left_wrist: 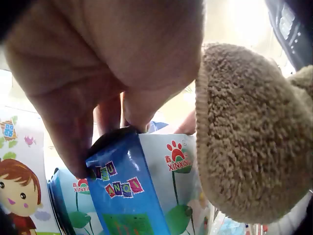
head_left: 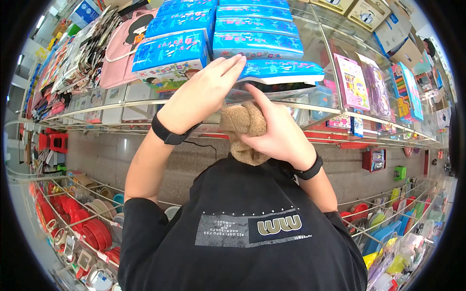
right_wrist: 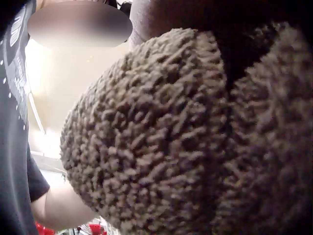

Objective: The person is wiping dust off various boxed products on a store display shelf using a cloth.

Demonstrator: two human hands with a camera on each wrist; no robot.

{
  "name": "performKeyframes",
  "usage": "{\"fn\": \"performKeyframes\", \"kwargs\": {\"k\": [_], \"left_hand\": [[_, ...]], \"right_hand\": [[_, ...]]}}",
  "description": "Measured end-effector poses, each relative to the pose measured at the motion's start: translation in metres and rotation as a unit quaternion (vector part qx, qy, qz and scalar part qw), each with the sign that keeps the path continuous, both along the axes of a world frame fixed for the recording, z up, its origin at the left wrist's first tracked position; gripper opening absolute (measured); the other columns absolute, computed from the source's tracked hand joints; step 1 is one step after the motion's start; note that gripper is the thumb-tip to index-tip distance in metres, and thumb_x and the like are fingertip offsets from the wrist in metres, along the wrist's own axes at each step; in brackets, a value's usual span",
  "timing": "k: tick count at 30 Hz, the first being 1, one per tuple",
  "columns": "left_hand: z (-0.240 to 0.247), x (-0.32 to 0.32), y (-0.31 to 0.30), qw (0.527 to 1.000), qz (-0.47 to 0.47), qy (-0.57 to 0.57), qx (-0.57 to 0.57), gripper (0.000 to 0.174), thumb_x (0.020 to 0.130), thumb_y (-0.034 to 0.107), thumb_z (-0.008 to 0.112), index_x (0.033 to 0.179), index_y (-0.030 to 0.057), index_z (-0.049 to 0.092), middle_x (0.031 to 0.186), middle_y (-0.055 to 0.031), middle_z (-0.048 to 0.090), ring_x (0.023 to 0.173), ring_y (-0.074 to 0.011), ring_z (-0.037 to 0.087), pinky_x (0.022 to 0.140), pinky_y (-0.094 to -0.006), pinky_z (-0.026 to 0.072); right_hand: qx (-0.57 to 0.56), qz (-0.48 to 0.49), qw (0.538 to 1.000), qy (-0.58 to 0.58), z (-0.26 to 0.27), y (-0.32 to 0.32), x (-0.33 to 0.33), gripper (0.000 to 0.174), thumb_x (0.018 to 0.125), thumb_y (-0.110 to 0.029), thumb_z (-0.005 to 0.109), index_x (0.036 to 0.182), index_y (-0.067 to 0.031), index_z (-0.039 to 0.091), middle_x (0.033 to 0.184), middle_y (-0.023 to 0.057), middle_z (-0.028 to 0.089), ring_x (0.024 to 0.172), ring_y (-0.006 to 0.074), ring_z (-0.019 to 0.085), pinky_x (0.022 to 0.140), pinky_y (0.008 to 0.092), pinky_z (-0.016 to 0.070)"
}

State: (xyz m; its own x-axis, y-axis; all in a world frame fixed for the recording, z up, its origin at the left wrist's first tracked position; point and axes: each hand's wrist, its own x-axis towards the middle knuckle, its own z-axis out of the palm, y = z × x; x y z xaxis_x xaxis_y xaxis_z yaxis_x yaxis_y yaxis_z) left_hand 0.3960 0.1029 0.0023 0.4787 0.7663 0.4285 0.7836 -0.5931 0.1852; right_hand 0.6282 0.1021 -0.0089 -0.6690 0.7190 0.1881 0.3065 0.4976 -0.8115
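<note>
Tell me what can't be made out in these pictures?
Head view: most fingers of the right hand, behind the brown cloth; what is inside the gaping blue package, in shadow; small print on the boxes at the top right, too small.
Left wrist view: the package's lower end, cut off by the frame.

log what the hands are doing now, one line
left hand: touching blue box | right hand: holding brown cloth | behind: more blue boxes
</note>
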Motion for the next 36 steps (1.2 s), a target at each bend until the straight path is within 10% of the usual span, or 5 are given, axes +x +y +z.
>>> {"fn": "performKeyframes", "kwargs": {"k": [7, 10, 18, 31, 36], "left_hand": [[-0.016, 0.002, 0.0, 0.998, 0.015, -0.058, 0.029, 0.057, 0.095, -0.004, 0.069, 0.151, -0.0015, 0.057, 0.147, -0.0218, 0.063, 0.133, -0.0416, 0.061, 0.11, -0.0472, 0.0531], [-0.018, 0.001, 0.002, 0.996, 0.016, -0.076, 0.033, 0.057, 0.095, -0.003, 0.069, 0.151, 0.0006, 0.058, 0.148, -0.0208, 0.063, 0.133, -0.0412, 0.062, 0.11, -0.0473, 0.0533], [-0.025, -0.004, 0.006, 0.992, 0.028, -0.121, 0.02, 0.054, 0.097, 0.001, 0.069, 0.15, 0.0063, 0.062, 0.15, -0.0201, 0.062, 0.139, -0.0394, 0.06, 0.112, -0.0465, 0.0527], [-0.022, 0.005, 0.001, 0.989, 0.052, -0.136, 0.001, 0.067, 0.09, 0.023, 0.084, 0.15, 0.0043, 0.062, 0.148, -0.0205, 0.064, 0.137, -0.0421, 0.061, 0.115, -0.0486, 0.0503], [-0.015, 0.006, -0.003, 0.993, 0.044, -0.113, -0.011, 0.064, 0.092, 0.02, 0.081, 0.149, 0.0016, 0.061, 0.15, -0.0209, 0.063, 0.141, -0.0428, 0.058, 0.117, -0.0488, 0.049]], "right_hand": [[-0.138, 0.018, 0.989, 0.056, -0.007, 0.003, 0.006, 0.106, 0.084, -0.019, 0.089, 0.168, 0.0039, 0.029, 0.158, 0.0196, 0.055, 0.145, 0.0275, 0.054, 0.121, 0.0408, 0.0422], [-0.328, 0.041, 0.926, 0.181, -0.007, 0.001, 0.008, 0.108, 0.088, -0.019, 0.089, 0.168, 0.0084, 0.022, 0.158, 0.0228, 0.052, 0.145, 0.0267, 0.052, 0.12, 0.039, 0.0422], [-0.351, 0.038, 0.904, 0.243, -0.01, -0.007, 0.001, 0.089, 0.092, -0.003, 0.082, 0.161, -0.0053, 0.026, 0.139, 0.0111, 0.059, 0.129, 0.0189, 0.06, 0.108, 0.0374, 0.0496], [-0.241, 0.056, 0.947, 0.204, -0.041, 0.002, 0.011, 0.093, 0.087, -0.011, 0.087, 0.163, 0.0, 0.034, 0.153, 0.014, 0.051, 0.143, 0.0232, 0.05, 0.121, 0.0411, 0.0406], [0.011, 0.027, 0.998, 0.06, -0.04, 0.006, 0.006, 0.1, 0.072, -0.014, 0.089, 0.158, -0.0003, 0.038, 0.138, 0.0277, 0.065, 0.127, 0.0462, 0.065, 0.107, 0.0494, 0.0545]]}}
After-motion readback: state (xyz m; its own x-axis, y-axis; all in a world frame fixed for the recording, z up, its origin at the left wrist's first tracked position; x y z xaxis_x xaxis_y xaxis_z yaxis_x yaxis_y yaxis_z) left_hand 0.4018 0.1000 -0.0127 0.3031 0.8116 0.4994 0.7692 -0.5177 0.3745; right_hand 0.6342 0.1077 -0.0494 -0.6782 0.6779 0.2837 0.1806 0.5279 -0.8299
